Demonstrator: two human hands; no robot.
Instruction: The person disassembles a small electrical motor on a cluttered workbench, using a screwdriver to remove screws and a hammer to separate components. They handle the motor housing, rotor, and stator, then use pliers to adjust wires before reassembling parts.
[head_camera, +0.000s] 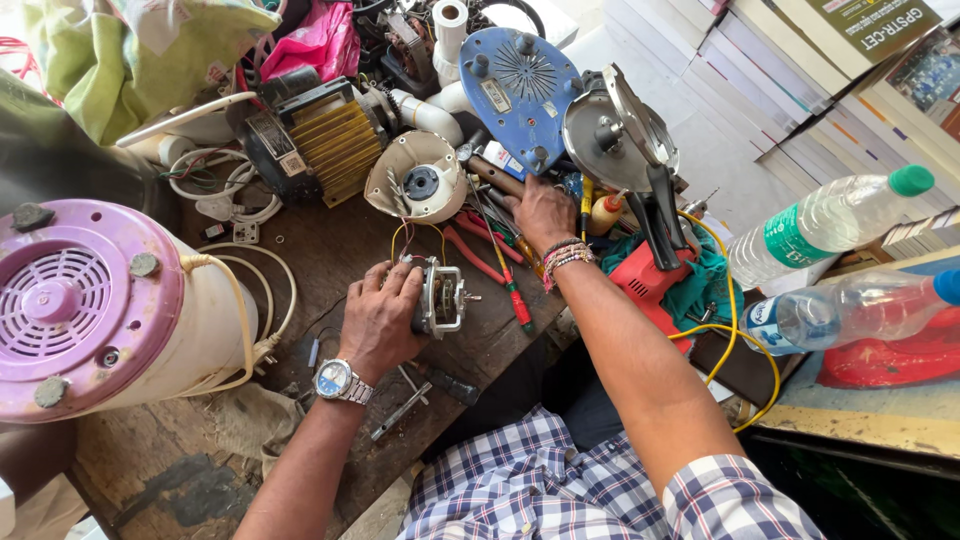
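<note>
- The left hand (378, 318), with a wristwatch (338, 380) on its wrist, is seen at the centre of the frame; its fingers are curled around a small electric motor (441, 296), which is gripped from its left side.
- The motor is held just above the wooden counter (330, 250), slightly left of centre, with yellow wires rising from its top.
- The right hand (541, 212) is stretched to the upper middle of the frame, palm down, fingers bent and pressed together among the tools; what is touched or pinched under the fingertips cannot be told.
- Beaded bracelets (565, 259) are worn on the right wrist.
- Red-handled pliers (478, 250) and a screwdriver (512, 290) are laid on the counter between the two hands.
- A cream-coloured round housing (418, 178) is placed just above the motor.
- A pink-lidded appliance (85, 305) is set at the left edge of the frame.
- A blue round base (520, 85) is seen at the upper middle.
- Two plastic bottles (825, 225) are laid at the right.
</note>
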